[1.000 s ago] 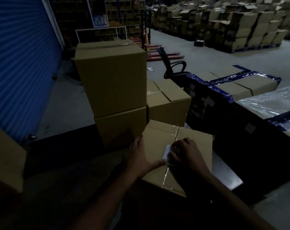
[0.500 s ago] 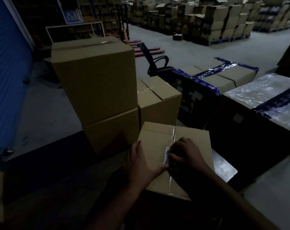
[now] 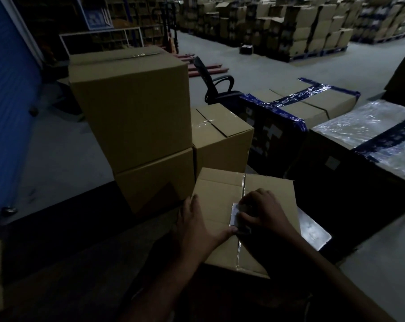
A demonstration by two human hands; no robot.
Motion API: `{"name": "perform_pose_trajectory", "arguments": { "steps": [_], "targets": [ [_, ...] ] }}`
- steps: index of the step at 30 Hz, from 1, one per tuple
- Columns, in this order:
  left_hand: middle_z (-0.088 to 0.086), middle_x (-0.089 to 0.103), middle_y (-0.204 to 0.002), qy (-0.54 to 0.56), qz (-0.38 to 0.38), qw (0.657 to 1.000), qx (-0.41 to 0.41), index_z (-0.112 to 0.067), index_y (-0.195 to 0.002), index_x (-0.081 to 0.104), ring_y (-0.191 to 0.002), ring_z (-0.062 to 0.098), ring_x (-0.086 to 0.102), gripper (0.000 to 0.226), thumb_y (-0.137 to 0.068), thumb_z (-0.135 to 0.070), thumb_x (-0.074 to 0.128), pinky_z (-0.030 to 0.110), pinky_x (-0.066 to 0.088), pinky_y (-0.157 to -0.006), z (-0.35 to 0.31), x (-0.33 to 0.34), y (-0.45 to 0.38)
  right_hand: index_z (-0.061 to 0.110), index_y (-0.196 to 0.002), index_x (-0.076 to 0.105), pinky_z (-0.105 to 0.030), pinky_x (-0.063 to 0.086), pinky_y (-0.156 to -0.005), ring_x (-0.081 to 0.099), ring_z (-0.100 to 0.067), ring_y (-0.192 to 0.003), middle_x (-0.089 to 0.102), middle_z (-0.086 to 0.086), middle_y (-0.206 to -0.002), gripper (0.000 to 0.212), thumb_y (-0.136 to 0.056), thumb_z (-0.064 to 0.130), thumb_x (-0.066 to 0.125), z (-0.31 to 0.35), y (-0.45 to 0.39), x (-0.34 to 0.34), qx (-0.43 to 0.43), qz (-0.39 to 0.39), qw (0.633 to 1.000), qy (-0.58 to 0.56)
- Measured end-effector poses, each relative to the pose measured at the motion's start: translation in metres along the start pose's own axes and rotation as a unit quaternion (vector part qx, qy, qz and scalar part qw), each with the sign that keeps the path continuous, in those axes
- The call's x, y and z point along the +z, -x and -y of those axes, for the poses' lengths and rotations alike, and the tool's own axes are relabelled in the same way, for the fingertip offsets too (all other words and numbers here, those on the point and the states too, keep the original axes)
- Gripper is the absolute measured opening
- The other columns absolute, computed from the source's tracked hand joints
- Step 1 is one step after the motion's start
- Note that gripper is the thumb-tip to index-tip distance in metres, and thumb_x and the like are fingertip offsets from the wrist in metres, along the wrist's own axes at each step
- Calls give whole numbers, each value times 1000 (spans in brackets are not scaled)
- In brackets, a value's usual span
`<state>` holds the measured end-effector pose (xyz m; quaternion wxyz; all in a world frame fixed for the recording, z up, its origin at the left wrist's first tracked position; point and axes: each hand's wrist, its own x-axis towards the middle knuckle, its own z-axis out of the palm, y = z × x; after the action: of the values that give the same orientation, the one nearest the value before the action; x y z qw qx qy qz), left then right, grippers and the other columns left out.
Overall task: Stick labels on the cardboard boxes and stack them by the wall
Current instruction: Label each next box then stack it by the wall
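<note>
Since a second ago the view has swung right, so the blue roller shutter [image 3: 8, 108] fills less of the left edge, while both hands stay on the near brown cardboard box [image 3: 222, 198]. Two stacked brown cardboard boxes [image 3: 136, 117] stand at left, a smaller taped one [image 3: 222, 138] just beside them. On the near box, the left hand [image 3: 196, 226] lies flat, fingers fairly straight, thumb touching the small white label [image 3: 234, 214]. At the taped centre seam, the right hand [image 3: 264, 212] presses curled fingers onto that label; its print is unreadable. Rightward sit blue-taped cartons [image 3: 312, 105], writing illegible.
</note>
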<state>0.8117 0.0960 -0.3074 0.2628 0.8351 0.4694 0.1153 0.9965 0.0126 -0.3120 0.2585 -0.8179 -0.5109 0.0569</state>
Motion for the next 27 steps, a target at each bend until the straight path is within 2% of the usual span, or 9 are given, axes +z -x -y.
{"name": "perform_pose_trajectory", "arguments": {
  "steps": [2, 4, 6, 9, 13, 17, 21, 25, 27],
  "targets": [
    [-5, 11, -162, 3, -2, 1000, 1, -27, -156, 6, -144, 20, 24, 132, -55, -90, 62, 44, 30, -110, 1, -1, 0, 32, -92, 65, -30, 35, -75, 44, -13, -86, 48, 13, -86, 44, -64, 62, 49, -3, 2, 3, -2, -10, 1000, 8],
    [-5, 12, -161, 8, -5, 1000, 3, -27, -156, 7, -143, 20, 25, 132, -54, -90, 63, 44, 32, -111, 1, -1, 1, 34, -83, 61, -30, 35, -74, 44, -15, -84, 47, 12, -82, 35, -64, 61, 49, -4, 2, 4, 2, -11, 1000, 8],
    [-6, 13, -161, 12, -7, 1000, 6, -27, -156, 8, -143, 19, 26, 132, -54, -90, 63, 44, 33, -111, 1, 0, 0, 35, -77, 55, -29, 32, -72, 44, -16, -83, 46, 12, -80, 24, -67, 57, 58, -5, 2, 3, 10, -16, 1000, 2],
    [-7, 12, -161, 13, -2, 1000, 5, -27, -156, 8, -143, 19, 26, 131, -55, -88, 65, 41, 34, -111, -1, -1, 1, 31, -87, 60, -26, 29, -73, 39, -14, -88, 49, 10, -87, 23, -71, 45, 72, -5, 7, 3, 8, -30, 999, 10],
    [-9, 14, -161, 24, -7, 1000, 3, -27, -156, 12, -142, 20, 29, 135, -49, -92, 61, 41, 36, -109, 0, -1, 1, 32, -77, 51, -26, 27, -70, 34, -11, -86, 40, 13, -82, 22, -75, 44, 70, -3, 15, 0, 18, -33, 999, 24],
    [-11, 12, -161, 37, -5, 999, -3, -31, -156, 11, -144, 19, 27, 136, -46, -94, 60, 45, 36, -109, 2, 0, 0, 30, -93, 57, -24, 29, -73, 33, -9, -90, 42, 11, -91, 26, -75, 45, 69, -6, 17, 0, 12, -30, 999, 17],
    [-14, 12, -160, 51, -9, 999, -10, -34, -155, 12, -143, 18, 28, 141, -39, -100, 54, 49, 36, -110, 1, 1, 1, 32, -84, 55, -24, 30, -72, 36, -10, -88, 44, 12, -87, 21, -75, 46, 69, -7, 14, -1, 13, -23, 1000, 13],
    [-13, 16, -159, 65, -18, 998, -9, -31, -155, 16, -142, 17, 30, 145, -34, -104, 49, 45, 37, -111, 1, 2, 1, 32, -92, 58, -25, 30, -73, 34, -9, -90, 45, 12, -91, 24, -74, 43, 69, -10, 16, 0, -4, -29, 1000, -2],
    [-13, 16, -159, 53, -16, 998, -7, -32, -155, 17, -141, 16, 31, 142, -36, -102, 52, 45, 38, -110, 0, 1, 1, 32, -87, 60, -24, 30, -73, 35, -9, -89, 44, 14, -89, 18, -75, 42, 70, -10, 15, -2, -7, -20, 1000, -14]
  ]
}}
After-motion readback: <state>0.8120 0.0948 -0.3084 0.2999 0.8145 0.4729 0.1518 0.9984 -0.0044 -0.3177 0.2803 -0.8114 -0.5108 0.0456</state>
